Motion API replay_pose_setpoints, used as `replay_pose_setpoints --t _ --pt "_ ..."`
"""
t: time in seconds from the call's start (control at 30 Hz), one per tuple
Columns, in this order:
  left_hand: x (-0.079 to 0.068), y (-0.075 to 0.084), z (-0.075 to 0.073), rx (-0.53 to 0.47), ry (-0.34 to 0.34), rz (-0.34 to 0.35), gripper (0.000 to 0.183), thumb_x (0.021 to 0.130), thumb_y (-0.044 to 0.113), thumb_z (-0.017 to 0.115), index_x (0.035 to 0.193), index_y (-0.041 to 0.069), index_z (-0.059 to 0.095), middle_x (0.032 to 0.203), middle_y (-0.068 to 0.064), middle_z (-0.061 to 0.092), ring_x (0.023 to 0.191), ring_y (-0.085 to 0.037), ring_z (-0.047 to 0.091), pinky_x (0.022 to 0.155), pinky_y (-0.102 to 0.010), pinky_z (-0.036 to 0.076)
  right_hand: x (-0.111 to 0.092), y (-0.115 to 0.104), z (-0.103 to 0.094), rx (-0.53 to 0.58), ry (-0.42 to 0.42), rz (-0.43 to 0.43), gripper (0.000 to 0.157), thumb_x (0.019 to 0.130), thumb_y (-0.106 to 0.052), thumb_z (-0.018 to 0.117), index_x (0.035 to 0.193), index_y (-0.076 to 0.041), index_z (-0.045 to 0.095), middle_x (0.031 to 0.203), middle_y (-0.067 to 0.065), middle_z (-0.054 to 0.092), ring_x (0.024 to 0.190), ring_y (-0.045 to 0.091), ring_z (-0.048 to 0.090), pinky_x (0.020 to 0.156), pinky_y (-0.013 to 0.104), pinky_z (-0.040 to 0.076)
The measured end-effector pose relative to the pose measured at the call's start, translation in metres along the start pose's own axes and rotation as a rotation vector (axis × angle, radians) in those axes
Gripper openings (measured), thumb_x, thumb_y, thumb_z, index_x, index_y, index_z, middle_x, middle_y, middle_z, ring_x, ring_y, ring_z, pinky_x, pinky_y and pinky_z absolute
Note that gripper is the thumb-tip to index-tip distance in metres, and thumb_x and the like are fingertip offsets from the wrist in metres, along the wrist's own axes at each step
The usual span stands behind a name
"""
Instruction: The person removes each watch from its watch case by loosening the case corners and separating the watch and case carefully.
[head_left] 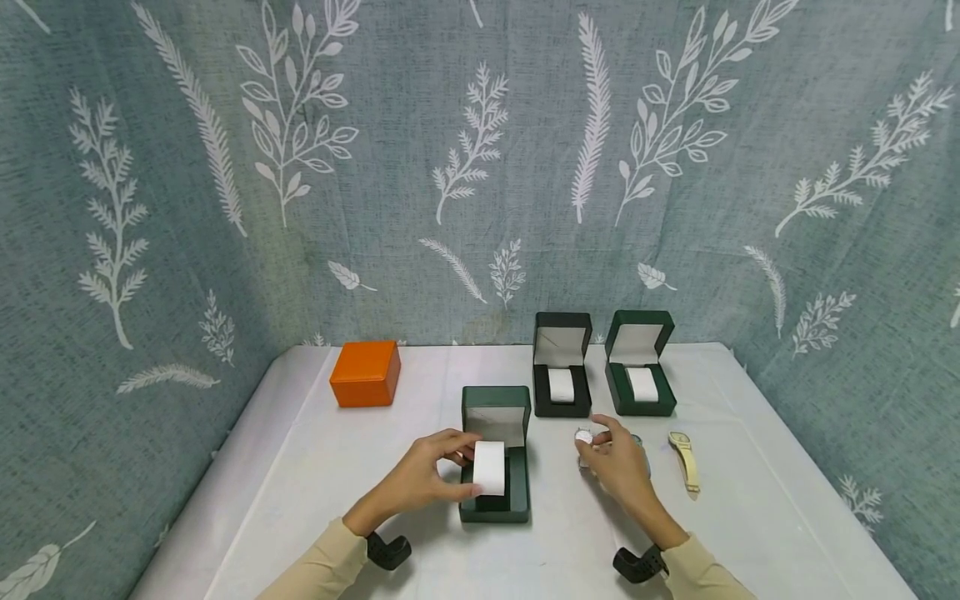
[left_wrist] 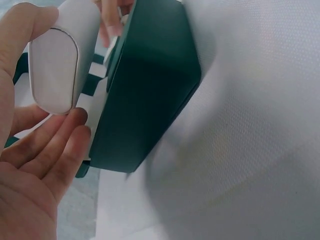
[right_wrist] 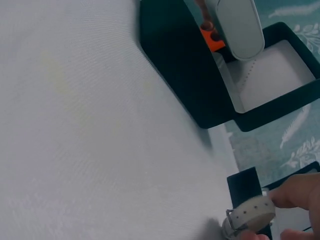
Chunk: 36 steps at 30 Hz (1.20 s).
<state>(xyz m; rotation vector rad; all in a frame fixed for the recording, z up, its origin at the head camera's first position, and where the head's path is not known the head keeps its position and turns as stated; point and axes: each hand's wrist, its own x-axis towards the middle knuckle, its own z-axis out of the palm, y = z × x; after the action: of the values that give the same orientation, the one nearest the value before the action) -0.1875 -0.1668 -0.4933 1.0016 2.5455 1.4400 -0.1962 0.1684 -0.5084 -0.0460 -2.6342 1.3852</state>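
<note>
My left hand [head_left: 431, 475] pinches a white watch cushion [head_left: 489, 468] by its ends, thumb on one end and fingers on the other. The cushion is raised over the open green watch box [head_left: 495, 515] in front of me. In the left wrist view the cushion [left_wrist: 54, 70] has a rounded oval end. To the right, my right hand [head_left: 621, 462] holds a watch [head_left: 583, 436] with a pale dial between thumb and fingers. Its light strap [right_wrist: 254, 214] with punched holes curves in the right wrist view. Another watch [head_left: 637, 440] is mostly hidden behind that hand.
A yellow-strapped watch [head_left: 684, 462] lies right of my right hand. Behind stand an open black watch box [head_left: 562, 410] and an open green one [head_left: 651, 408], each with a white cushion inside. A closed orange box [head_left: 365, 373] sits at the back left, near the curtain [head_left: 405, 167].
</note>
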Motion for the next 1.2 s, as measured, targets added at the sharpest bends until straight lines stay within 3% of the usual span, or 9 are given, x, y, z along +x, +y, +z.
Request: replay_pose_setpoints --t 0.23,0.37,0.67,0.93,1.2 --pt "0.001 -0.002 -0.001 0.017 0.001 0.025 0.066 0.086 0.032 0.086 0.14 0.004 0.062 0.115 0.001 0.066 0.101 -0.026 0.067 0.093 -0.037 0.056 -0.002 -0.008 -0.005 -0.042 0.076 -0.124 0.037 0.088 -0.017 0.083 0.122 -0.005 0.073 0.099 0.01 0.067 0.078 0.014 0.061 0.063 0.027 0.05" --pt "0.0 -0.001 -0.002 0.021 0.007 0.013 0.066 0.085 0.033 0.087 0.139 0.006 0.063 0.115 0.002 0.066 0.101 -0.024 0.067 0.093 -0.036 0.056 -0.004 -0.012 -0.005 -0.036 0.068 -0.158 0.035 0.086 -0.019 0.085 0.117 -0.008 0.074 0.099 0.007 0.069 0.076 0.013 0.061 0.062 0.025 0.049" --pt "-0.001 -0.001 -0.004 0.01 0.018 -0.021 0.065 0.082 0.036 0.089 0.137 0.013 0.064 0.114 0.008 0.066 0.1 -0.019 0.068 0.092 -0.036 0.057 -0.01 -0.019 -0.001 0.051 -0.043 -0.212 0.039 0.083 -0.018 0.088 0.118 -0.009 0.073 0.097 0.008 0.069 0.073 0.01 0.059 0.061 0.022 0.049" --pt "-0.003 0.0 -0.006 0.014 0.021 -0.042 0.067 0.08 0.035 0.09 0.138 0.011 0.064 0.113 0.008 0.066 0.099 -0.02 0.067 0.093 -0.044 0.056 -0.015 -0.023 0.007 0.101 -0.175 -0.257 0.044 0.082 -0.02 0.089 0.122 -0.009 0.072 0.099 0.01 0.069 0.072 0.009 0.06 0.063 0.024 0.051" --pt "-0.002 0.0 -0.006 0.009 0.031 -0.034 0.068 0.08 0.034 0.091 0.137 0.01 0.064 0.113 0.006 0.066 0.098 -0.018 0.068 0.092 -0.04 0.057 -0.02 -0.021 0.017 0.097 -0.275 -0.343 0.05 0.084 -0.025 0.088 0.128 -0.008 0.069 0.1 0.006 0.069 0.073 0.007 0.062 0.065 0.024 0.053"
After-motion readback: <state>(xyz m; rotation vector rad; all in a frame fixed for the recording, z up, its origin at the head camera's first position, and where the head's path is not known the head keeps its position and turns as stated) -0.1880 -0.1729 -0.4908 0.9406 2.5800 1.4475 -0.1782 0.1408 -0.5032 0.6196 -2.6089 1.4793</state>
